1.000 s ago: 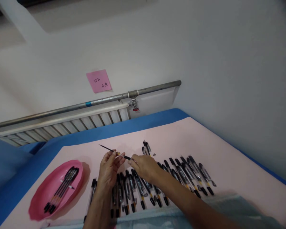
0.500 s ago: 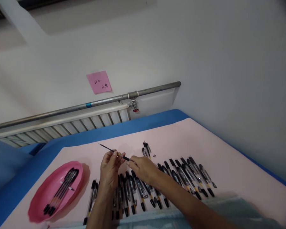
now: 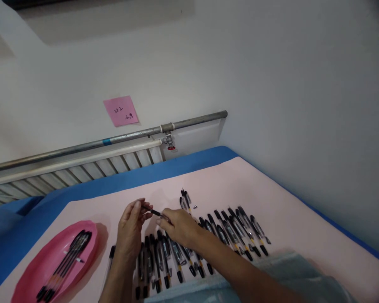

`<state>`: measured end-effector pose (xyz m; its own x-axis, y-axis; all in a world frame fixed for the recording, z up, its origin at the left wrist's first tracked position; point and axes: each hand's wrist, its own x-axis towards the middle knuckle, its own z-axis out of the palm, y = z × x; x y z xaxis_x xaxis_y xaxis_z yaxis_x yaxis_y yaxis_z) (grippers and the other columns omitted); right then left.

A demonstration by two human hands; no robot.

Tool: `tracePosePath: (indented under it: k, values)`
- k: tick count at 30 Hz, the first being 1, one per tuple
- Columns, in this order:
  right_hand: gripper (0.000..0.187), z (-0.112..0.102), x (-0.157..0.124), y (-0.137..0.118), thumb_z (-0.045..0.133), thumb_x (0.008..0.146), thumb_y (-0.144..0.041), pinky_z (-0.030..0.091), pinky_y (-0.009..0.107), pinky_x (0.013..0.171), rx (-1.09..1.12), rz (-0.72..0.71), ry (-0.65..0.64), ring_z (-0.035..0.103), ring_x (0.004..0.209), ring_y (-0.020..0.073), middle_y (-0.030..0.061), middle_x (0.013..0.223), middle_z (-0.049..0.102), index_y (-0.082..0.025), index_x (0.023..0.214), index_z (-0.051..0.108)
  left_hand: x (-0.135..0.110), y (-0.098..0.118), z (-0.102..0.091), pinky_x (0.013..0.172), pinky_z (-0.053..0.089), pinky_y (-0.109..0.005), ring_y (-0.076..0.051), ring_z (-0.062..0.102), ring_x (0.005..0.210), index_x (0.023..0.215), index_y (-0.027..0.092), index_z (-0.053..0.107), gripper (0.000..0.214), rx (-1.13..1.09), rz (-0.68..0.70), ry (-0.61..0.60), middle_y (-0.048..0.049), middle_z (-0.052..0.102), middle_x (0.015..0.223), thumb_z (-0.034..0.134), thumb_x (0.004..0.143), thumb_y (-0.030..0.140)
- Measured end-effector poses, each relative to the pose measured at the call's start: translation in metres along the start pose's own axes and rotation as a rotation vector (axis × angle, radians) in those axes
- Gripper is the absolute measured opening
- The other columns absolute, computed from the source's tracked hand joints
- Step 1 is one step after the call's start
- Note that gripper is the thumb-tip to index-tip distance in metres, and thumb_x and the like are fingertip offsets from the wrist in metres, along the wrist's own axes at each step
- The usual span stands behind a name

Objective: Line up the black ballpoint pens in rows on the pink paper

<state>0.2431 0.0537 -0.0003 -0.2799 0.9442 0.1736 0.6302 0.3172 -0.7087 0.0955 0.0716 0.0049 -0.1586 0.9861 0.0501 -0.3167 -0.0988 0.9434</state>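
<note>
A slim dark pen point(image 3: 155, 212) is held up between my two hands over the pink sheet. The fingers and thumb of my left hand point(image 3: 131, 227) pinch its left end, and they hide part of it. My right hand point(image 3: 180, 227) is closed around the other end, covering it. Below my hands lie several clear-barrelled black pens point(image 3: 177, 252) in a row, partly hidden by my forearms. Another group of pens point(image 3: 230, 231) lies right of my right hand, and a few more pens point(image 3: 185, 198) lie just beyond it.
A pink scalloped bowl point(image 3: 28, 269) with several pens in it stands at the left. The pink sheet point(image 3: 290, 227) covers a blue table point(image 3: 189, 159). Behind are a radiator point(image 3: 91, 170), a metal pipe point(image 3: 129, 136) and a wall bearing a pink note point(image 3: 121, 111).
The thin dark rod that stuck out past my left fingers no longer shows. My hands still hold the pen. The whole view has shifted slightly, so things appear farther left.
</note>
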Motion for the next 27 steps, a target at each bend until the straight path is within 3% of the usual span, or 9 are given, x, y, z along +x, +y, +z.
tracePosePath:
  k: [4,9,13,16,19,22,24,27]
  values:
    - [0.026,0.007,-0.001,0.0,0.043,0.085,-0.038,0.03,0.02,0.053,0.095,-0.013,0.008,0.052,0.062,0.0113,0.0018,0.073,0.062,-0.018,0.085,0.06,-0.001,0.0,-0.001,0.071,0.046,-0.024,-0.014,0.059,0.078,0.075,0.015,0.065,0.019,0.123,-0.049,-0.088,-0.0036,0.065,0.079,0.067,0.068,0.032]
    - [0.02,0.011,0.004,0.006,0.044,0.083,-0.03,0.035,0.02,0.057,0.182,0.075,0.102,0.054,0.067,0.012,0.0013,0.078,0.063,-0.019,0.091,0.059,-0.01,-0.007,0.015,0.071,0.048,-0.027,-0.018,0.061,0.085,0.095,0.016,0.065,0.041,-0.07,-0.235,-0.099,-0.0081,0.067,0.094,0.068,0.064,0.043]
    - [0.022,0.014,0.005,0.006,0.046,0.079,-0.025,0.038,0.021,0.06,0.181,0.118,0.116,0.056,0.071,0.0135,0.0025,0.082,0.064,-0.02,0.097,0.057,-0.016,-0.017,0.022,0.065,0.048,-0.023,-0.017,0.063,0.076,0.089,0.015,0.066,0.034,-0.02,-0.299,-0.138,-0.0055,0.069,0.085,0.074,0.059,0.031]
    - [0.022,0.013,0.007,0.003,0.049,0.076,-0.023,0.041,0.021,0.062,0.232,0.135,0.102,0.057,0.072,0.0137,0.002,0.082,0.064,-0.02,0.096,0.058,-0.015,-0.022,0.021,0.06,0.049,-0.022,-0.015,0.064,0.071,0.087,0.016,0.065,0.026,-0.132,-0.369,-0.097,-0.0038,0.068,0.08,0.072,0.064,0.025]
    - [0.02,-0.004,0.013,0.005,0.052,0.075,-0.025,0.042,0.022,0.065,0.309,0.157,0.119,0.057,0.073,0.0131,0.0022,0.083,0.064,-0.018,0.092,0.06,-0.01,-0.019,0.015,0.068,0.052,-0.032,-0.02,0.064,0.08,0.087,0.019,0.064,0.016,-0.328,-0.479,-0.057,-0.0062,0.066,0.086,0.064,0.071,0.02]
    - [0.02,-0.034,0.018,0.017,0.05,0.078,-0.028,0.042,0.024,0.076,0.281,0.163,0.318,0.056,0.083,0.0137,0.0045,0.091,0.063,-0.015,0.09,0.061,-0.004,-0.013,0.009,0.078,0.05,-0.046,-0.025,0.062,0.094,0.085,0.021,0.062,0.01,-0.49,-0.539,0.008,-0.0078,0.063,0.094,0.055,0.079,0.019]
    - [0.019,-0.054,0.019,0.028,0.046,0.08,-0.026,0.041,0.024,0.075,0.226,0.199,0.364,0.056,0.083,0.0135,0.0035,0.089,0.064,-0.016,0.086,0.061,-0.002,-0.01,0.009,0.077,0.051,-0.044,-0.023,0.062,0.093,0.084,0.022,0.062,0.013,-0.534,-0.549,0.055,-0.0077,0.062,0.094,0.05,0.082,0.02]
    - [0.019,-0.067,0.018,0.042,0.044,0.078,-0.021,0.041,0.023,0.07,0.05,0.221,0.283,0.057,0.077,0.0137,0.0026,0.082,0.065,-0.017,0.081,0.063,-0.004,-0.007,0.012,0.074,0.052,-0.042,-0.021,0.062,0.089,0.084,0.022,0.063,0.016,-0.561,-0.553,0.07,-0.0067,0.061,0.088,0.046,0.085,0.021]
